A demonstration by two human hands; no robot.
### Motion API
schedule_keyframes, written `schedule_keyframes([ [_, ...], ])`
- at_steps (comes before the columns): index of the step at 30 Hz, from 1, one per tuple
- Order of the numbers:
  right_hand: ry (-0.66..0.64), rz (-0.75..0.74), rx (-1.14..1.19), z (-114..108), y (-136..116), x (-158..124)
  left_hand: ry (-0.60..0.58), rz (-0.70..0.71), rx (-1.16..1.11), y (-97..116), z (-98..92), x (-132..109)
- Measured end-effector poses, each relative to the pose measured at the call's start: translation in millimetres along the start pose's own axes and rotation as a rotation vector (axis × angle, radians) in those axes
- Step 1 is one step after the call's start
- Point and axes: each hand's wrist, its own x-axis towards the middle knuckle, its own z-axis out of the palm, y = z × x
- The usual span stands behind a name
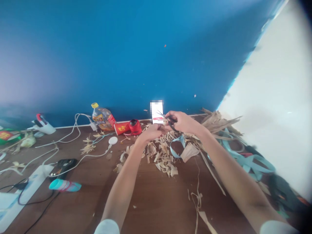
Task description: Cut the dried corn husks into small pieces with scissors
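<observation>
My right hand point(181, 121) is closed around the dark handles of a pair of scissors point(160, 113). Their blades are spread and point up and left, in front of a bright white screen point(157, 109) by the wall. Just below them is my left hand point(154, 131), with its fingers closed; what they grip is too small and partly hidden to name. Under both hands lies a heap of dry, tan husk strips point(167, 157), cut and curled. A light blue ribbon loop point(173, 151) rests among them, beside a wider piece of husk point(189, 152).
Long dry husks point(216, 122) and tangled blue ribbon point(251, 162) lie to the right. On the left are a plastic bottle point(103, 118), a red cup point(122, 128), a blue roll point(65, 185), white cables and a power strip point(29, 198). A blue wall point(146, 58) closes off the back.
</observation>
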Motion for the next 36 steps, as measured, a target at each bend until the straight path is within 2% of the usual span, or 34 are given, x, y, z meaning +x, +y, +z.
schedule_keyframes([
  [2, 0.008, -0.013, -0.077, 3, -4, 0, -0.009, 0.006, 0.003, 1, 2.3, 0],
  [5, 0.034, -0.027, -0.158, 4, -7, -1, -0.082, 0.068, -0.017, 6, 4.3, -4],
  [8, 0.053, -0.025, -0.14, 1, -6, -2, -0.146, 0.089, -0.061, 13, 4.4, -9],
  [11, 0.039, -0.008, -0.057, -2, -2, -1, -0.146, 0.087, -0.108, 15, 3.4, -9],
  [17, -0.004, 0.032, 0.025, 0, 8, 4, -0.051, 0.064, -0.138, 8, 6.0, -1],
  [23, 0.16, -0.078, -0.11, 7, 7, 6, 0.086, 0.004, -0.295, 4, 14.8, 5],
  [27, 0.09, -0.184, -0.193, 9, 0, 4, 0.143, 0.016, -0.278, 1, 16.5, 10],
  [30, 0.089, -0.194, -0.211, 8, -1, 3, 0.201, 0.052, -0.274, 1, 15.4, 12],
  [36, 0.163, -0.15, -0.201, 10, 12, 9, 0.164, 0.008, -0.278, 9, 14.7, 9],
])
